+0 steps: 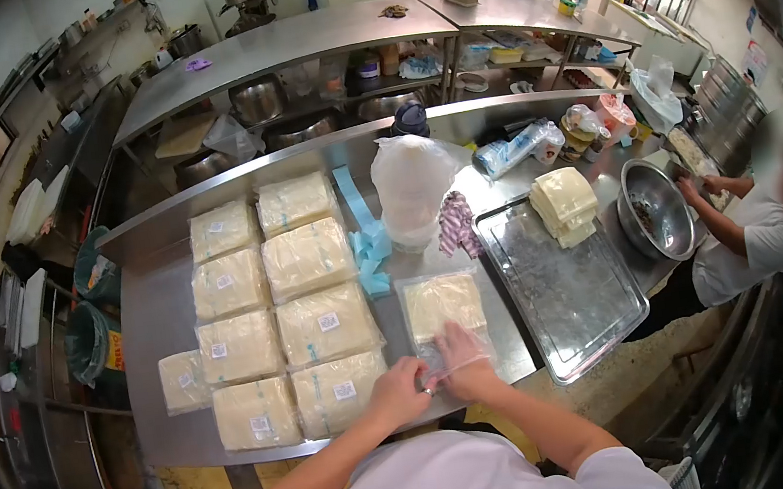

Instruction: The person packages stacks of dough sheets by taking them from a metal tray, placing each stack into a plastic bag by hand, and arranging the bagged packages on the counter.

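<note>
In front of me a clear plastic bag (444, 299) with a stack of square, pale dough sheets in it lies on the steel table. My left hand (398, 392) is closed at the bag's near left corner, fingers pinching the plastic edge. Across the bag's near end lies my right hand (465, 360), its fingers stretched out over the plastic and the sheets. To the left, several filled packets (313, 257) with printed labels sit in two columns, and a smaller packet (184, 381) lies beside them. Blue ribbon-like strips (367, 238) rest behind the bag.
A metal tray (573, 291) at right bears a loose stack of pale sheets (564, 204). Farther right, a co-worker (752, 234) reaches by a steel bowl (656, 212). A white plastic bag (412, 188) and a striped cloth (457, 225) stand behind my hands.
</note>
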### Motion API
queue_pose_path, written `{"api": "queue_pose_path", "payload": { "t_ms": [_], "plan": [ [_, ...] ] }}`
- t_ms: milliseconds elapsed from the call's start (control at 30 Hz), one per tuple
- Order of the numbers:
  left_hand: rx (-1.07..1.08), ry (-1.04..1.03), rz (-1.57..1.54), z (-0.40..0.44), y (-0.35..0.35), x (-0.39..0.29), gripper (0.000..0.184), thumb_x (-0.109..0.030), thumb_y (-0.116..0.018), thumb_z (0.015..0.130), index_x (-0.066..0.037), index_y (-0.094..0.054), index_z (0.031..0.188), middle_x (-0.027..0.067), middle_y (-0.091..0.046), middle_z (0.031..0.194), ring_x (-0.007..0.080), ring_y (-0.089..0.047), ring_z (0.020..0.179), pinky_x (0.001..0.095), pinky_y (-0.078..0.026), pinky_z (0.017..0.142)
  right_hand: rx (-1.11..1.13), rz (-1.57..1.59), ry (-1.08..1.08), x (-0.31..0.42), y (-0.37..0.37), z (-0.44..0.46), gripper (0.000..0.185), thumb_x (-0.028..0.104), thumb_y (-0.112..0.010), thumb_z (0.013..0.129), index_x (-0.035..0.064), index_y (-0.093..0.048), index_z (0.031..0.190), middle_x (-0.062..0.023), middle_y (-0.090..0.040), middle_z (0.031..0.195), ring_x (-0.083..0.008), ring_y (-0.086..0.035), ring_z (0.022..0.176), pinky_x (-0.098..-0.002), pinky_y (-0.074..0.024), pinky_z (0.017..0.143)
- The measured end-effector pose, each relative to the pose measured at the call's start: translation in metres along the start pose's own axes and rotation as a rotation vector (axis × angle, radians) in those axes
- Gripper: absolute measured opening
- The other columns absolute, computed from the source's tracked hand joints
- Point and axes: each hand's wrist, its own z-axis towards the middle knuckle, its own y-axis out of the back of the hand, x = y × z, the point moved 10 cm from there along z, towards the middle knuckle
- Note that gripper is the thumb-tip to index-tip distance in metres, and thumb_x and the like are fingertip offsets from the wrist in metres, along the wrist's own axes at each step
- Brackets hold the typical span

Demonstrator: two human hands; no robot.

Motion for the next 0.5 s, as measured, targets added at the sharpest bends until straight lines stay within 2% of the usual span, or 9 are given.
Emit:
{"api": "queue_pose_path", "payload": {
  "t_ms": [33, 100, 167, 233, 267, 367, 400, 467, 500],
  "plan": [
    [-0.028, -0.053, 0.107, 0.001, -0.001, -0.007, 0.035, -0.024, -0.075, 0.087, -0.005, -0.064, 0.114, 0.0158, -0.066, 0.107, 0.0319, -0.068, 0.092, 0.0434, -0.056, 0.075, -0.02, 0.02, -0.01, 0.003, -0.001, -0.011, 0.077, 0.033, -0.07, 0.088, 0.0038, -0.043, 0.154, -0.0305, -0.035, 0.159, -0.048, -0.032, 0.148, -0.0535, -0.0272, 0.123],
    [-0.04, -0.094, 0.273, 0.006, -0.011, -0.014, 0.044, -0.023, -0.074, 0.085, -0.004, -0.058, 0.121, 0.0177, -0.061, 0.119, 0.0346, -0.067, 0.102, 0.0457, -0.057, 0.079, 0.216, 0.29, -0.073, 0.001, -0.03, -0.045, 0.073, 0.025, -0.073, 0.084, 0.004, -0.047, 0.15, -0.0307, -0.044, 0.149, -0.0486, -0.041, 0.139, -0.054, -0.0335, 0.117],
    [-0.001, -0.064, 0.386, 0.016, -0.032, -0.007, 0.049, -0.02, -0.074, 0.083, -0.003, -0.054, 0.124, 0.0192, -0.057, 0.126, 0.0369, -0.065, 0.109, 0.0474, -0.057, 0.082, 0.109, 0.31, -0.114, 0.001, -0.001, -0.055, 0.065, 0.018, -0.074, 0.082, 0.0042, -0.053, 0.142, -0.0287, -0.053, 0.137, -0.0472, -0.05, 0.127, -0.0537, -0.0408, 0.108],
    [0.074, -0.021, 0.483, 0.031, -0.043, -0.005, 0.042, -0.019, -0.072, 0.083, -0.003, -0.058, 0.119, 0.0204, -0.06, 0.122, 0.037, -0.065, 0.109, 0.0483, -0.057, 0.083, -0.328, 0.071, -0.134, 0.009, 0.091, -0.055, 0.051, 0.014, -0.073, 0.08, 0.0044, -0.062, 0.13, -0.0246, -0.061, 0.123, -0.0438, -0.059, 0.112, -0.0524, -0.0492, 0.095],
    [0.112, -0.001, 0.534, 0.037, -0.049, -0.003, 0.038, -0.019, -0.071, 0.083, -0.004, -0.06, 0.116, 0.021, -0.062, 0.12, 0.037, -0.065, 0.11, 0.0487, -0.057, 0.083, -0.541, -0.112, -0.105, 0.013, 0.137, -0.048, 0.03, 0.014, -0.072, 0.08, 0.007, -0.072, 0.11, -0.0211, -0.064, 0.104, -0.041, -0.063, 0.094, -0.0496, -0.0533, 0.081],
    [0.267, 0.019, 0.491, 0.05, -0.068, 0.036, 0.045, -0.026, -0.075, 0.078, 0.0, -0.063, 0.113, 0.0213, -0.069, 0.097, 0.039, -0.068, 0.1, 0.0514, -0.054, 0.083, -0.099, -0.107, -0.202, -0.085, 0.043, -0.041, 0.03, 0.016, -0.073, 0.079, 0.0122, -0.077, 0.109, -0.0195, -0.065, 0.102, -0.038, -0.065, 0.087, -0.0478, -0.0543, 0.076],
    [0.323, 0.045, 0.491, 0.046, -0.066, 0.038, 0.044, -0.029, -0.074, 0.081, 0.0, -0.064, 0.112, 0.0212, -0.07, 0.094, 0.0393, -0.069, 0.098, 0.0511, -0.054, 0.083, -0.01, -0.018, -0.239, -0.099, 0.031, -0.048, 0.033, 0.02, -0.074, 0.081, 0.0166, -0.077, 0.114, -0.0212, -0.066, 0.104, -0.0391, -0.066, 0.093, -0.046, -0.0551, 0.081],
    [0.436, 0.099, 0.486, 0.029, -0.057, 0.03, 0.044, -0.035, -0.071, 0.086, 0.001, -0.066, 0.11, 0.021, -0.072, 0.089, 0.0399, -0.071, 0.093, 0.0504, -0.055, 0.082, 0.031, 0.116, -0.219, -0.105, 0.022, -0.07, 0.028, 0.024, -0.074, 0.086, 0.0098, -0.075, 0.11, -0.0176, -0.068, 0.098, -0.0349, -0.068, 0.09, -0.0436, -0.0564, 0.079],
    [0.39, 0.086, 0.441, 0.024, -0.046, 0.021, 0.046, -0.039, -0.07, 0.088, 0.002, -0.067, 0.11, 0.0212, -0.073, 0.091, 0.0398, -0.071, 0.092, 0.0502, -0.055, 0.081, 0.054, 0.183, -0.21, -0.105, 0.023, -0.077, 0.028, 0.026, -0.074, 0.088, 0.0064, -0.074, 0.108, -0.0159, -0.069, 0.095, -0.0327, -0.07, 0.088, -0.0424, -0.0571, 0.078]
  ]
}}
